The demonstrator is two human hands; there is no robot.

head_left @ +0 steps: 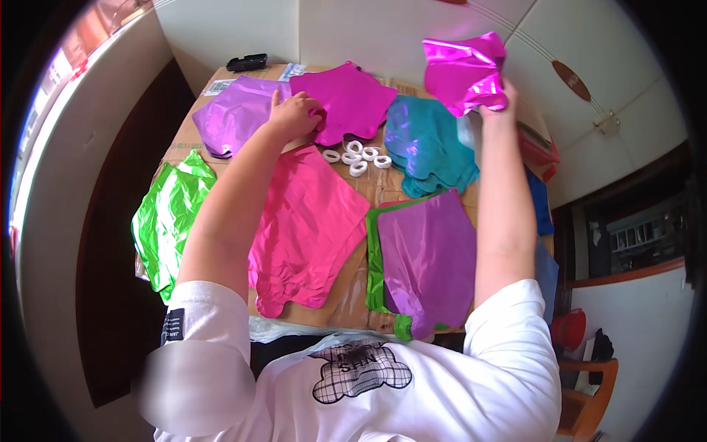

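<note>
At one o'clock above the surface, the right hand has its grip clamped on a crumpled magenta foil balloon. Near eleven o'clock, the left hand presses fingers-together on a flat magenta foil balloon, beside white rings.

magenta foil | crumpled, lifted at far right || flat magenta foil | lying on cardboard, far centre

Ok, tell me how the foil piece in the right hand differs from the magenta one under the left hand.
The raised foil piece is crumpled and held up off the table by the right hand; the magenta foil piece lies flat on the cardboard, pressed by the left hand. Both are shiny magenta foil.
</note>
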